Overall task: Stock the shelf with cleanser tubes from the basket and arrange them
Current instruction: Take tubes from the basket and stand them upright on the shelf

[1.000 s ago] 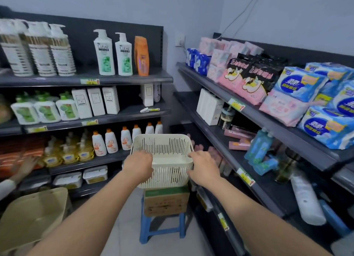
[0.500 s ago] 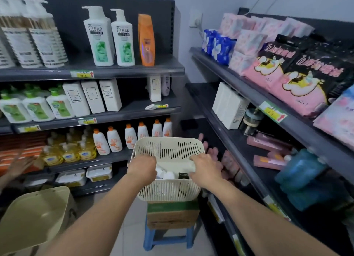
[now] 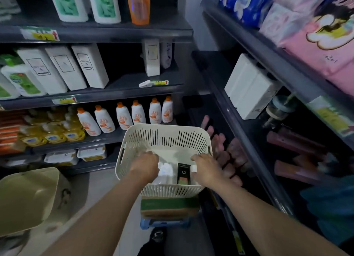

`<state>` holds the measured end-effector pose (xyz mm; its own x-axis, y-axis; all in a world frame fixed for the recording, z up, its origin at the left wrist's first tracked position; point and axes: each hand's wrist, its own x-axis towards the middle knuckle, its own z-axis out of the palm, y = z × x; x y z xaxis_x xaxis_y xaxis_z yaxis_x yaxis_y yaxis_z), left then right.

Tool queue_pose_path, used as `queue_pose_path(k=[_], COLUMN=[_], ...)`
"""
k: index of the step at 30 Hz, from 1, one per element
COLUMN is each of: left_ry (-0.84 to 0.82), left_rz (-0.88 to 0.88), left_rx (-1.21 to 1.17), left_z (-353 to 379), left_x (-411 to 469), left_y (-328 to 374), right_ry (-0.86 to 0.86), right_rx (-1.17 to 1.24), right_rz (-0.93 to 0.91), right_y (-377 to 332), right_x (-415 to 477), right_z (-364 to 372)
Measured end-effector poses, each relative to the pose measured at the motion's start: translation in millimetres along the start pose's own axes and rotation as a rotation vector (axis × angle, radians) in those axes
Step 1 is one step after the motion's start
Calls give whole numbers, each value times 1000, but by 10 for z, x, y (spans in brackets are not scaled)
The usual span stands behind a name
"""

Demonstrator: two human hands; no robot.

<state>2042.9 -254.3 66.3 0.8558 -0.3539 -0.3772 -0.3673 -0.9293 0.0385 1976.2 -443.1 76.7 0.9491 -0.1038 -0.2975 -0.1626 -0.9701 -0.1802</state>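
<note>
Reaching into the basket (image 3: 168, 128) of cleanser tubes (image 3: 166, 171) with both hands.
Fingers of the right hand (image 3: 207, 169) are gripping a white-capped tube (image 3: 193, 168); those of the left hand (image 3: 143, 167) are blurred, grip unclear.

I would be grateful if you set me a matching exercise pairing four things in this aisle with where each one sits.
Things
1. basket
2. cardboard box
3. orange bottle
4. orange-capped bottles

Places
A. on the blue stool
B. top shelf, beside the green-labelled bottles
C. on the cardboard box
D. shelf below the white boxes

Pairs: 1-C, 2-A, 3-B, 4-D
</note>
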Motion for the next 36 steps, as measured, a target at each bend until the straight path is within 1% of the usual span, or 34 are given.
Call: queue_pose_path(k=[4, 10, 14, 18, 22, 26, 31, 34, 36], left_ry=[-66, -228, -282, -344, -355, -313, -341, -309, -302], left_rz=[29, 8, 16, -7, -56, -87, -199, -227, -264], left_rx=[46, -25, -23, -81, -131, -172, -326, -359, -392], left_z=[216, 566, 765, 956, 1124, 1335, 1546, 1629, 1629], left_x=[331, 888, 1216, 1556, 1826, 2018, 2198, 2261, 2294], left_y=[-50, -234, -335, -449, -572, -678, -716, -746, -767], right_ry=[-92, -205, -282, -329, -385, -419, -391, -380, -334], right_rx=[11, 43, 71, 126, 161, 199, 240, 278, 342], right_rz=[26, 52, 82, 102, 132, 178, 266, 340, 415], right_y=[84, 82, 40, 2, -53, -89, -116, -128, -125], right_x=[299, 809, 1080, 1311, 1509, 1649, 1765, 1809, 1829], right_z=[192, 537, 765, 1018, 1276, 1502, 1702, 1774, 1798])
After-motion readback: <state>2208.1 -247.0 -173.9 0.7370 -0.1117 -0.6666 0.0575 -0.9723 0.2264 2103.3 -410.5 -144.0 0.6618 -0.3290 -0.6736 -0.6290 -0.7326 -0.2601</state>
